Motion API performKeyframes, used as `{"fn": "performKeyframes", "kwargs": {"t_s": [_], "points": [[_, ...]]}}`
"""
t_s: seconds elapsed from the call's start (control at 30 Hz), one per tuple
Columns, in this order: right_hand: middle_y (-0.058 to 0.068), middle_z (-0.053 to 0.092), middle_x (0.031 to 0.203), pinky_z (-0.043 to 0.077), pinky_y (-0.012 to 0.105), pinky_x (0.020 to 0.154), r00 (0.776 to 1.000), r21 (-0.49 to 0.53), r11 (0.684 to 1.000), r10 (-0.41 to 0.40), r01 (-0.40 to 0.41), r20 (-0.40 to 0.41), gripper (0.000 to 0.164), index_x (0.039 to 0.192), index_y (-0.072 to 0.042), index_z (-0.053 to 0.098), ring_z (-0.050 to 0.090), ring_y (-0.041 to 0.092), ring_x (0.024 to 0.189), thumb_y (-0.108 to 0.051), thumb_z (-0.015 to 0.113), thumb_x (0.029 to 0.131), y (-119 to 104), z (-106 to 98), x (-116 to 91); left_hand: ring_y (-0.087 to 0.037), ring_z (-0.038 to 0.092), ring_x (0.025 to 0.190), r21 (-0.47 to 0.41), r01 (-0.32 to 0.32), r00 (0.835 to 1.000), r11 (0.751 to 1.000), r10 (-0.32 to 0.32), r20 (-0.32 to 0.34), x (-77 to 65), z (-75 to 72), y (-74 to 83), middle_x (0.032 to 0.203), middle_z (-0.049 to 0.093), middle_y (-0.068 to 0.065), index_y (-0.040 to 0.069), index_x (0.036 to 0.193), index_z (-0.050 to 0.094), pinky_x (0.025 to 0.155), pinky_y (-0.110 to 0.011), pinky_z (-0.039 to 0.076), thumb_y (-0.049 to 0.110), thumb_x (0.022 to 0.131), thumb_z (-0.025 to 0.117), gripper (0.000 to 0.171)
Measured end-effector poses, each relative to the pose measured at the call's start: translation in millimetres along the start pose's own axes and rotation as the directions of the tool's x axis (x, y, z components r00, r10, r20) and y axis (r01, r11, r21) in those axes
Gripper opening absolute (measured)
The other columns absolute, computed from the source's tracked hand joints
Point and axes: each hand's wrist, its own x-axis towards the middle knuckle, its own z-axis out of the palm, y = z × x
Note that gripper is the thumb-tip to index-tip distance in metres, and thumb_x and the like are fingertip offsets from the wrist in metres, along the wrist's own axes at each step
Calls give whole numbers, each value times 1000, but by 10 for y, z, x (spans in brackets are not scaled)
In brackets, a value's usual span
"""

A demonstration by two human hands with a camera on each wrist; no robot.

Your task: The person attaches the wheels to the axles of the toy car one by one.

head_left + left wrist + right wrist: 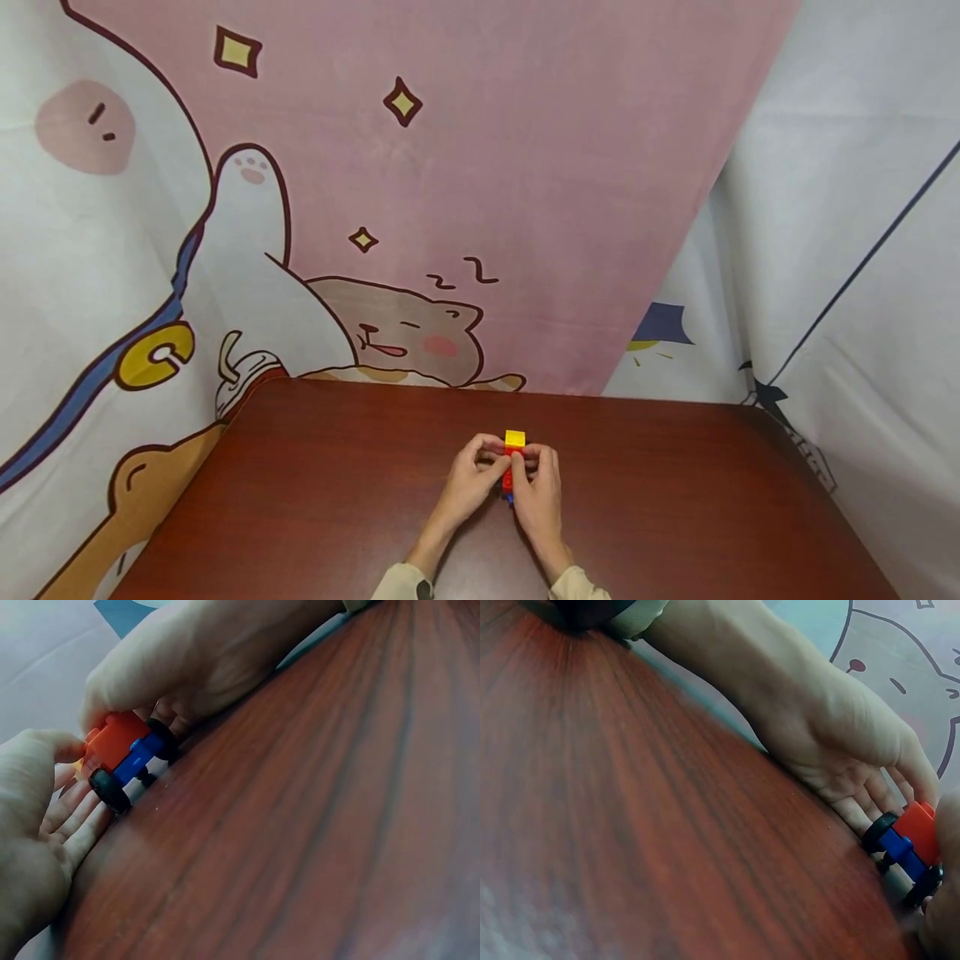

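Note:
A small toy car built of bricks [120, 742] stands on the table between my hands. It has red bricks, a blue base [902, 855] and black wheels [109, 790]. At its far end sits a yellow brick [515, 437]. My left hand [468, 483] grips the car from the left, its thumb and fingertips at the red bricks just below the yellow one. From the right my right hand [542, 497] pinches the same part, thumb on top of the red. The fingers hide much of the car's middle.
The brown wooden table [315, 500] spreads around both hands. Behind it hangs a pink and white cloth [570, 208] with cartoon animals, meeting the table's back edge. More white cloth [862, 375] hangs at the right side.

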Motion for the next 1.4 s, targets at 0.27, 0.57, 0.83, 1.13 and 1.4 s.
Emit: {"fn": "performKeyframes", "kwargs": {"t_s": [0.27,0.57,0.83,1.13,1.4], "points": [[6,57,102,47,19,69,999,13,999,40,-40,-11,15,106,-4,61,55,9,85,-11,68,94,-4,-102,-9,-17,62,92,-9,16,1000,1000,-16,-16,-37,119,160,109,66,-22,0,116,60,72,-18,51,10,91,71,29],[7,55,105,47,20,69,996,27,996,90,-89,-16,17,108,-5,59,55,11,86,-15,66,96,-15,-75,-89,-14,62,93,-27,-2,1000,1000,2,6,-67,77,-4,109,66,-14,9,113,62,74,-20,53,20,92,73,27],[6,53,110,45,18,69,982,198,965,182,-170,-42,21,114,-3,54,52,8,80,-19,60,101,-11,-124,-8,-21,61,96,-228,-37,992,973,7,-129,-35,-56,57,118,53,-28,-7,126,49,78,-31,57,13,97,64,38],[13,50,143,40,48,105,967,-136,991,33,2,254,46,142,-11,49,46,22,130,-26,61,100,243,-1143,197,-32,36,143,683,-212,977,699,173,126,-406,-806,341,153,42,-8,25,152,40,113,-60,31,48,91,67,70],[17,37,156,-12,41,125,846,-641,555,-295,530,444,86,154,-19,39,25,36,146,-61,68,84,186,-1715,235,-39,30,148,907,-197,980,373,103,170,-828,-1266,355,162,29,-14,29,156,33,112,-69,23,69,86,60,85]]}}
